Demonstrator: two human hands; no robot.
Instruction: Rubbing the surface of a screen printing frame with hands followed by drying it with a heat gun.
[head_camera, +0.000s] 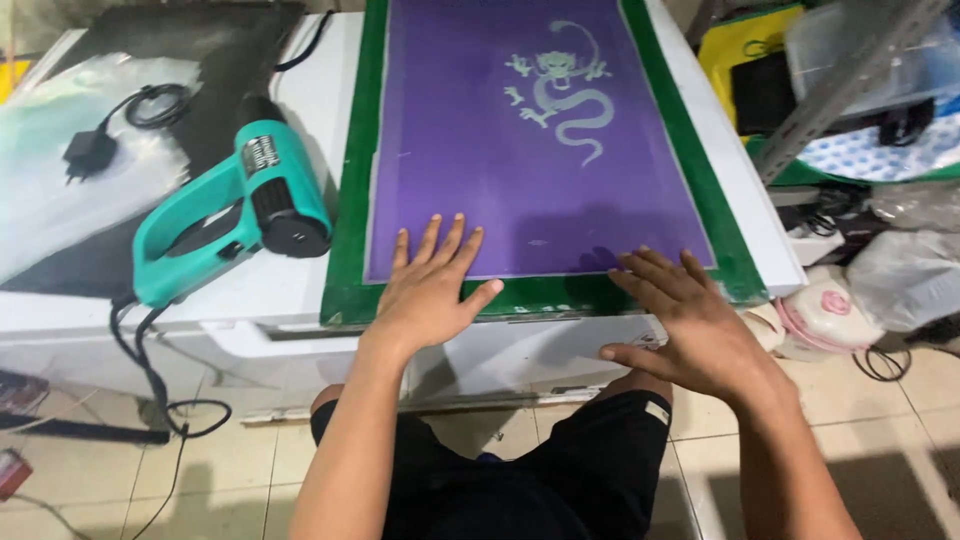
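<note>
A screen-printing frame with a green border and purple mesh lies flat on a white table. A pale dragon design shows in the mesh near the far end. My left hand rests flat, fingers spread, on the near edge of the mesh and green border. My right hand hovers with fingers apart over the frame's near right corner, its fingertips at the green border. Neither hand holds anything.
A teal and black heat gun lies on the table left of the frame, its cord hanging to the tiled floor. A black adapter with cable sits on plastic sheeting. Metal shelving, bags and clutter crowd the right side.
</note>
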